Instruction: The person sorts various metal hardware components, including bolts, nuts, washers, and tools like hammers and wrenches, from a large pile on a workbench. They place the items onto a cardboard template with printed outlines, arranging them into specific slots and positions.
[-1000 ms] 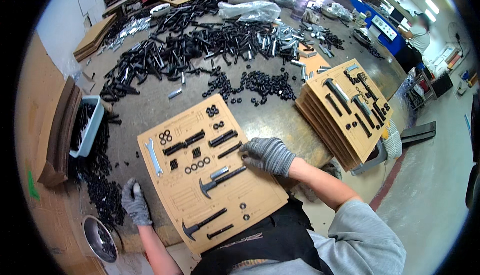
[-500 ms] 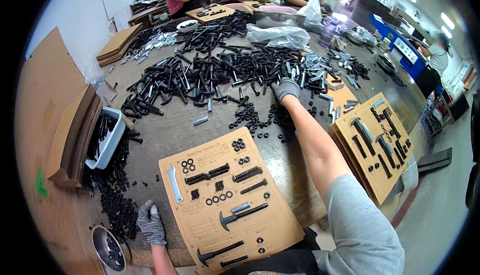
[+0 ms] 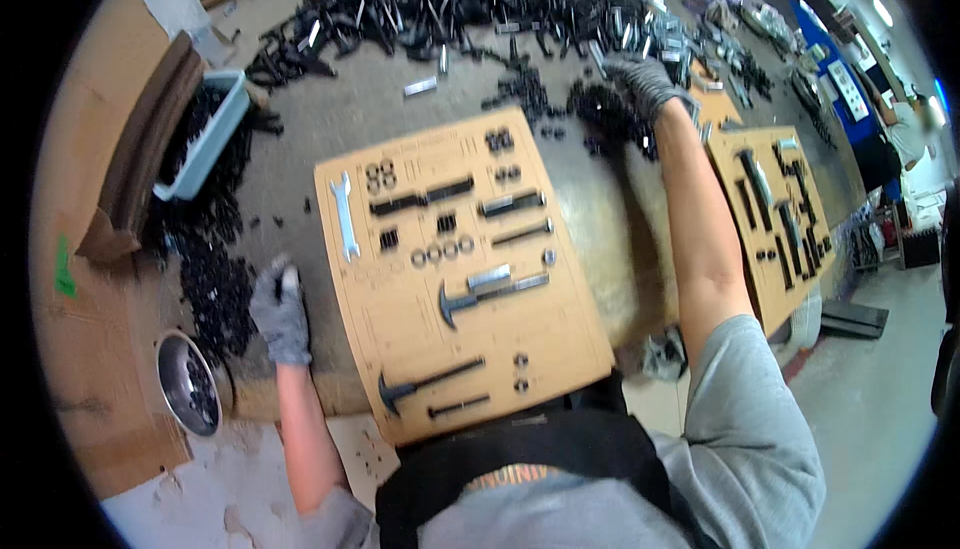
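Right hand (image 3: 645, 82) now nearer, fingers curled onto the black bolts (image 3: 610, 114) (grip unclear); left hand (image 3: 280, 307) clenched.

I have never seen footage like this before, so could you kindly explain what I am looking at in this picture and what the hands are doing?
There is no machine here: a person wearing grey work gloves works at a table, and a wide fisheye camera on their head looks down, which bends straight edges. In front of them lies a cardboard sheet with cut-out slots holding a small wrench, bolts, washers and hammer-shaped black parts. The left hand rests by a heap of small black parts, near a metal bowl and a pale blue bin. The right hand reaches far out into a pile of black bolts; whether it grips any I cannot tell. A second filled sheet lies to the right.
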{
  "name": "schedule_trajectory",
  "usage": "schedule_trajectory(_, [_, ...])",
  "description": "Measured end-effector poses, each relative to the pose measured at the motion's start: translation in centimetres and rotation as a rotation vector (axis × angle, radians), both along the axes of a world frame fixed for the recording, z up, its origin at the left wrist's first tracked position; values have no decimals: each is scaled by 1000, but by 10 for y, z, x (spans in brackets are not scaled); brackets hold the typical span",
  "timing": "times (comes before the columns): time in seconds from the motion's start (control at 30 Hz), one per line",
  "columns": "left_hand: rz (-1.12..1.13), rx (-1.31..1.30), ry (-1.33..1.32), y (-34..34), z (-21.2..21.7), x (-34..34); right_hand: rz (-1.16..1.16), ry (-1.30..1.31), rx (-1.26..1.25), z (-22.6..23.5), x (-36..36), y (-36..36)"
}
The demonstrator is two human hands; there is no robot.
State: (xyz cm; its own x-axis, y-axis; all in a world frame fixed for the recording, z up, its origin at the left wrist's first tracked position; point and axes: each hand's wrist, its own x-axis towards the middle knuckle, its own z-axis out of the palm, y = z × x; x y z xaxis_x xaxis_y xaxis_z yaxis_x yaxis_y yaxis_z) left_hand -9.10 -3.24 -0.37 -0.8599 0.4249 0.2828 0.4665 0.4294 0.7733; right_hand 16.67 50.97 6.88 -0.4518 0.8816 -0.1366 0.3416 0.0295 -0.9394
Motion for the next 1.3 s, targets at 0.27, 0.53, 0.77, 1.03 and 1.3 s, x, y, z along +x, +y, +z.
schedule_trajectory(0.27, [-91, 107, -34, 10, -9, -5, 757, -177, 413, 51, 57, -271])
schedule_trajectory(0.53, [-81, 3, 110, 10, 4, -1, 1123, -340, 614, 28, 50, -311])
schedule_trajectory(0.77, [-61, 78, 2, 12, 9, 8, 1208, -179, 922, 4, 2, -361])
schedule_trajectory(1.03, [33, 200, 60, 26, 40, -45, 1289, -411, 862, 15, -11, -372])
schedule_trajectory(1.3, [177, -580, 297, 62, 127, -242, 1314, -381, 812, 26, -19, -379])
